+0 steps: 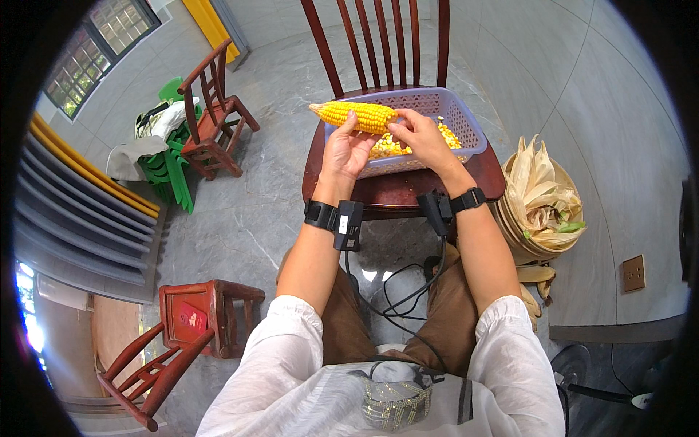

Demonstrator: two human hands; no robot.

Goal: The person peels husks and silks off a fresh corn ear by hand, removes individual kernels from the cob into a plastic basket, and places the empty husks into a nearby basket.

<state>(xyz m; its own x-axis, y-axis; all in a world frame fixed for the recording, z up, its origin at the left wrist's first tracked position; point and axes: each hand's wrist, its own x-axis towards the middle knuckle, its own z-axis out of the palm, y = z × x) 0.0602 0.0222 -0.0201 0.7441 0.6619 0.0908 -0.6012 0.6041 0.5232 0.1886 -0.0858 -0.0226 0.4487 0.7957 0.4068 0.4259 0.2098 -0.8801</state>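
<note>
A husked ear of yellow corn (pixel 355 116) lies sideways across my hands, its pale pointed end towards the left. My left hand (pixel 349 147) holds it from below, with the thumb pressed on its near side. At the blunt right end, the fingers of my right hand (pixel 420 136) grip the ear. Below both hands is a purple plastic basket (pixel 475 134) with pierced walls. Loose corn kernels (pixel 396 147) cover part of its bottom, partly hidden by my hands. The basket rests on the seat of a dark red wooden chair (pixel 377 194).
A round bin (pixel 505 218) full of dry corn husks (pixel 538 199) stands to the right, with unhusked ears (pixel 538 273) on the floor beside it. Black cables (pixel 393 311) hang from my wrist devices between my knees. Small red wooden chairs (pixel 218 120) and green stools (pixel 175 169) stand left.
</note>
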